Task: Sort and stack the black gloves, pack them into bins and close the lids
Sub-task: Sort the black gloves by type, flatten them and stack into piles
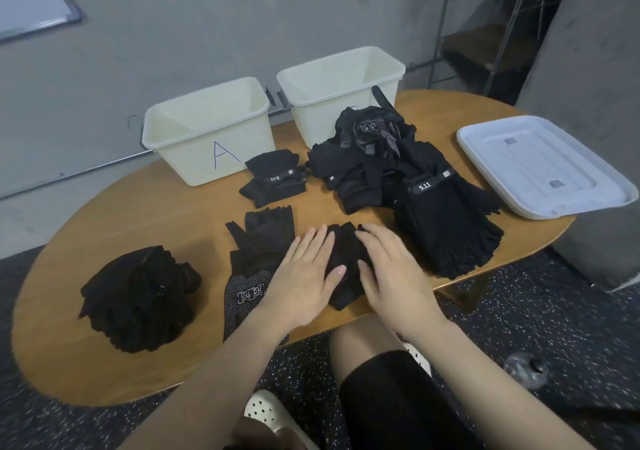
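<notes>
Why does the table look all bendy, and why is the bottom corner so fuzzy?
Head view: the wide-angle lens curves the oval wooden table and leans the two cream plastic bins outward. A grey blurred smudge sits bottom right, unclear what it is. Soft even light, faint shadows, so the black glove piles lose detail.

We see an oval wooden table (145,221) carrying two open bins (207,131) (341,79) at its far edge. A lid (543,165) lies at right, and glove piles (138,297) (391,165) lie between.
</notes>
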A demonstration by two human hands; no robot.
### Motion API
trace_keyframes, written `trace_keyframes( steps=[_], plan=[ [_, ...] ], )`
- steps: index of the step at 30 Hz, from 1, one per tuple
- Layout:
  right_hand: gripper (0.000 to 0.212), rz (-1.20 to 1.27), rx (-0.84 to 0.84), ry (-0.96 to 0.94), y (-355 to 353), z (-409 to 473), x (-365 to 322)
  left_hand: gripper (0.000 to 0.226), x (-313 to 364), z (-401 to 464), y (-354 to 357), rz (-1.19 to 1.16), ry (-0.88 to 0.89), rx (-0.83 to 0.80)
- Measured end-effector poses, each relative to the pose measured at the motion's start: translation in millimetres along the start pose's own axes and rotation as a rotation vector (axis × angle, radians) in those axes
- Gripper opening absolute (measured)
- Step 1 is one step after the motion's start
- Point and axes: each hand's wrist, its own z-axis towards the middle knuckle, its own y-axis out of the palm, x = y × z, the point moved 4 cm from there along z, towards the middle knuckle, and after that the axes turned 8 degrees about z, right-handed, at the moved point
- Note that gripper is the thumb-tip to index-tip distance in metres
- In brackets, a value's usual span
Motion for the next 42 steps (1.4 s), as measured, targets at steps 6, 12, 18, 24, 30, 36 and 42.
trace_keyframes(
  steps=[6, 12, 18, 24, 30, 36, 42],
  plan=[
    [0.054, -0.125, -0.247, -0.105, 23, -4, 3, 0.079, -1, -2, 17, 0.11, 0.047, -0.038],
    [0.077, -0.173, -0.472, 0.053, 29, -15, 39, 0.089, -2, -2, 23, 0.148, 0.05, -0.057],
    [0.081, -0.293, -0.458, 0.044, 22, -24, 43, 0.098, -5, -3, 25, 0.116, 0.027, -0.051],
    [0.079, -0.27, -0.472, 0.077, 20, -22, 41, 0.095, -1, -7, 14, 0.092, 0.038, -0.06],
    [0.074, -0.164, -0.452, 0.029, 8, -8, 26, 0.069, -46, -49, -13, 0.085, -0.09, 0.074],
    [0.049, -0.153, -0.322, -0.184, 33, 28, -22, 0.057, -95, -77, -16, -0.008, -0.258, 0.079],
    [0.052, -0.12, -0.421, -0.209, 88, 64, -65, 0.05, -95, -74, -5, -0.186, -0.322, 0.144]
  ],
)
